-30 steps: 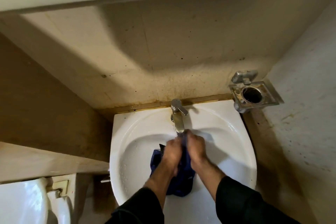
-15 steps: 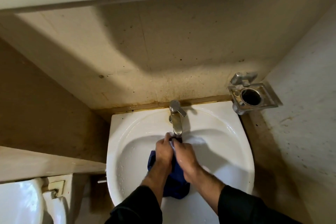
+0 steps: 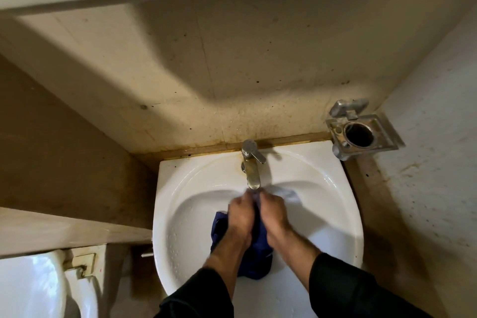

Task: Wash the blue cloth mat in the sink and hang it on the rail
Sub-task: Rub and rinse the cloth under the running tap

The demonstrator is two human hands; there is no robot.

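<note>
Over the white sink (image 3: 335, 204) both hands are bunched together right under the spout of the tap (image 3: 251, 170), with the blue cloth mat (image 3: 254, 248) gathered between them. The left hand (image 3: 241, 217) has its fingers curled round the upper part of the cloth, and the right hand (image 3: 273, 215) is closed on it too, knuckle to knuckle with the left, so the grip sits at the 12 o'clock end of the mat. From there the cloth hangs back toward the person, its long axis running from 12 down to 6 o'clock, with a loose fold bulging out at about 8 o'clock from the left hand and the tail resting in the basin near the front rim. Neither hand is nearer than the other; they share the same spot. I judge the rubbing or wringing to come depends on that line: the free length lies below the wrists, toward 6 o'clock, so the hands would have to work down it. No rail shows from here. A metal holder (image 3: 361, 131) sits on the wall at 2 o'clock from the tap.
</note>
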